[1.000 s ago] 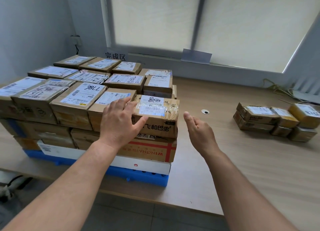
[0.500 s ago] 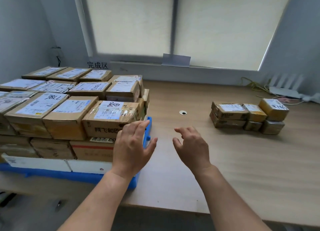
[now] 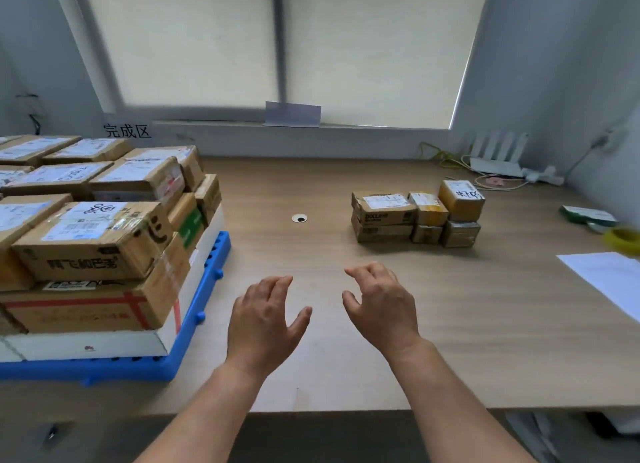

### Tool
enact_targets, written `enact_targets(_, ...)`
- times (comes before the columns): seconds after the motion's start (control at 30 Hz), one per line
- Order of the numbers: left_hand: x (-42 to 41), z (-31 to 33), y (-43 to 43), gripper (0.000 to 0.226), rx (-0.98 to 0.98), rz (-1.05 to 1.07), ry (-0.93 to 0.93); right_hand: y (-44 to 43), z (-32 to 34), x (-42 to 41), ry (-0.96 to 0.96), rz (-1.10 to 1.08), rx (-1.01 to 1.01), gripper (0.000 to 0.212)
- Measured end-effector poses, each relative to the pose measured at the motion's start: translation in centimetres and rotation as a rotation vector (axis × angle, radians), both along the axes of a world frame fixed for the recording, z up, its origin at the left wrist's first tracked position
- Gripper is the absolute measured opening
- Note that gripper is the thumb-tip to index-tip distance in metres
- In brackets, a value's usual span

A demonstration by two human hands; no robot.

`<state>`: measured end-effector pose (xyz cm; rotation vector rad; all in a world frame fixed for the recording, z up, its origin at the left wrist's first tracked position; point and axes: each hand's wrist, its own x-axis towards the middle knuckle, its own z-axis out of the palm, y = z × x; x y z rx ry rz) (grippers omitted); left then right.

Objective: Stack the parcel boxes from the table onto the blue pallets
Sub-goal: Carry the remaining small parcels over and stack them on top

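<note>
A blue pallet (image 3: pixel 207 289) lies on the left of the wooden table (image 3: pixel 311 247), loaded with several stacked cardboard parcel boxes (image 3: pixel 90 240). A small cluster of parcel boxes (image 3: pixel 415 213) sits on the table at the middle right, two layers high. My left hand (image 3: pixel 263 320) and my right hand (image 3: pixel 384 306) hover side by side over bare tabletop between pallet and cluster, fingers relaxed, holding nothing and touching no box.
A cable hole (image 3: pixel 299 218) marks the table's middle. A white router (image 3: pixel 498 157) with cables sits at the back right corner. A white sheet of paper (image 3: pixel 609 279), a green packet (image 3: pixel 585 214) and a yellow tape roll (image 3: pixel 623 237) lie at the right edge.
Both hands have left the top front box on the pallet and swung right over the bare table. The view has turned right, bringing the small box cluster closer to centre.
</note>
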<state>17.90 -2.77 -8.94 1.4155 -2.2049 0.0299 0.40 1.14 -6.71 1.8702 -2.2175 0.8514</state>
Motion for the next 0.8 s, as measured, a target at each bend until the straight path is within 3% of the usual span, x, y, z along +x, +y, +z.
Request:
enact_targets(0.4,-12.1,-1.5,0.9,0.056,0.069,-0.12,0.035,3.0,-1.6,-11.1,-0.005,-0.126,0.039,0.038)
enact_targets(0.8,-19.9,-2.4,-7.6,0.072,0.144,-0.097,0.068,-4.6,-2.3,-18.8,-0.017,-0.149,0.142,0.047)
